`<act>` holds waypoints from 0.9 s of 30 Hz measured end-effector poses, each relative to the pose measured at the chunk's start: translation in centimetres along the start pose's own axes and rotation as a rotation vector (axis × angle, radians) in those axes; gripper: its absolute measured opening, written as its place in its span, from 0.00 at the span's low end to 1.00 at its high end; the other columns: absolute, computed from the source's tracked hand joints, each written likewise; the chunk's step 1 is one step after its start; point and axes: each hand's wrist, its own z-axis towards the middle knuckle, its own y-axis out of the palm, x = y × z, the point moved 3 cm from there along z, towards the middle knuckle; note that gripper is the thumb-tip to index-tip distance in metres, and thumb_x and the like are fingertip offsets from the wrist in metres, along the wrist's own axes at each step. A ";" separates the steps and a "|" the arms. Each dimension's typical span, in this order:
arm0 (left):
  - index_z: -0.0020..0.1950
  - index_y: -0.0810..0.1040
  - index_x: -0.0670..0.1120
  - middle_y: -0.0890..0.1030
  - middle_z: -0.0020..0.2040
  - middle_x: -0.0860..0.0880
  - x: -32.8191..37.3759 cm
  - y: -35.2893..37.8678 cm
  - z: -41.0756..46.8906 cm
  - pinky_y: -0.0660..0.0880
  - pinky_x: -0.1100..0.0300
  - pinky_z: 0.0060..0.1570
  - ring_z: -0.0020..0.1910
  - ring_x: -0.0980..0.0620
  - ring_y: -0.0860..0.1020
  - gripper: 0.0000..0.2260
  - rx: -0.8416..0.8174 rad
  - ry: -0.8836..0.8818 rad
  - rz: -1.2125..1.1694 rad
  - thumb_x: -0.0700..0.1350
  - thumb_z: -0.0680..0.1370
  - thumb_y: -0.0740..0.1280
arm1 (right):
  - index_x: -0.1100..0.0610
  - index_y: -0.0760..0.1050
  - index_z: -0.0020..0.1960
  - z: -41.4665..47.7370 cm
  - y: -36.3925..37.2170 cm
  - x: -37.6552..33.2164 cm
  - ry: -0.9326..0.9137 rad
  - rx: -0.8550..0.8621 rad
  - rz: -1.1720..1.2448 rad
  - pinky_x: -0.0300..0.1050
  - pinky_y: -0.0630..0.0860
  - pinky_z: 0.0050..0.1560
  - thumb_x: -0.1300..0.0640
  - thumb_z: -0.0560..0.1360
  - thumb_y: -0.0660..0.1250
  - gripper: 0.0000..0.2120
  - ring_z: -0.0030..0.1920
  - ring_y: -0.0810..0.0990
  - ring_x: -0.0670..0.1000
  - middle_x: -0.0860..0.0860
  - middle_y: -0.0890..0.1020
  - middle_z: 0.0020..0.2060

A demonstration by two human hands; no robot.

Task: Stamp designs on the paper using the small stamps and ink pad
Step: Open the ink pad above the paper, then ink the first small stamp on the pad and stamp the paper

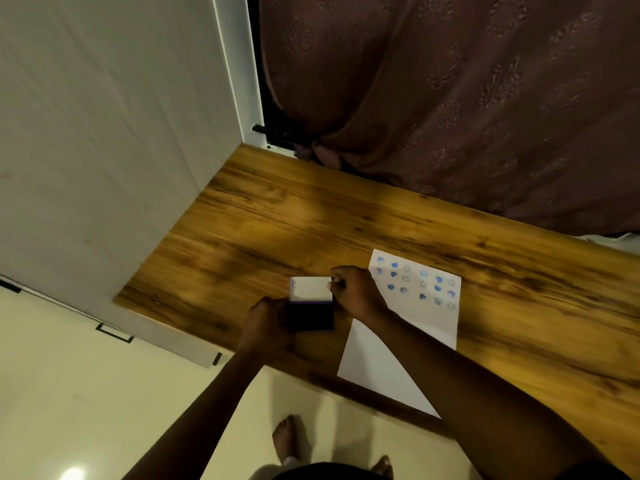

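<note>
**Colours and patterns, desk by the curtain**

Paper (pixel 429 327): white, rows of small blue stamped designs near its far edge. Ink pad (pixel 311 308): white lid, dark navy base. Table (pixel 311 216): orange-brown wood grain with dark streaks. Curtain (pixel 467 98): dusky mauve, faint repeating motif. Wall (pixel 104 133): grey-white. Floor (pixel 86 393): cream.

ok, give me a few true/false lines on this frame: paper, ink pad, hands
1. The paper already carries blue stamped marks. True.
2. The marks fill the paper's near half. False: they sit on the far half; the near half is blank.
3. The ink pad is open, its white lid raised. True.
4. The ink pad rests on top of the paper. False: it sits on the wooden table, left of the paper.
5. The left hand is at the ink pad's dark base. True.
6. The right hand is pressing a stamp onto the paper. False: it is at the lid's right edge.
</note>
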 end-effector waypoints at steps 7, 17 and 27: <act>0.70 0.76 0.43 0.84 0.61 0.43 3.2 0.8 -0.6 0.76 0.73 0.49 0.56 0.48 0.85 0.29 0.081 -0.048 -0.043 0.40 0.70 0.80 | 0.53 0.83 0.57 -3.7 -4.7 0.7 -0.010 0.016 0.107 0.33 0.75 0.49 0.53 0.78 0.71 0.10 0.52 0.84 0.48 0.49 0.87 0.52; 0.66 0.79 0.49 0.80 0.52 0.54 12.6 8.4 -2.0 0.74 0.69 0.42 0.45 0.58 0.79 0.24 -0.024 0.013 -0.089 0.48 0.71 0.80 | 0.49 0.85 0.57 -14.0 -13.8 6.4 0.059 -0.017 0.161 0.29 0.75 0.47 0.51 0.76 0.73 0.10 0.46 0.82 0.37 0.42 0.86 0.52; 0.63 0.81 0.54 0.81 0.52 0.57 19.1 17.0 -4.5 0.72 0.78 0.36 0.44 0.63 0.80 0.19 -0.161 0.157 -0.132 0.50 0.73 0.78 | 0.54 0.83 0.61 -22.4 -18.8 14.4 0.150 -0.139 0.032 0.46 0.80 0.60 0.53 0.74 0.76 0.16 0.56 0.84 0.47 0.49 0.86 0.56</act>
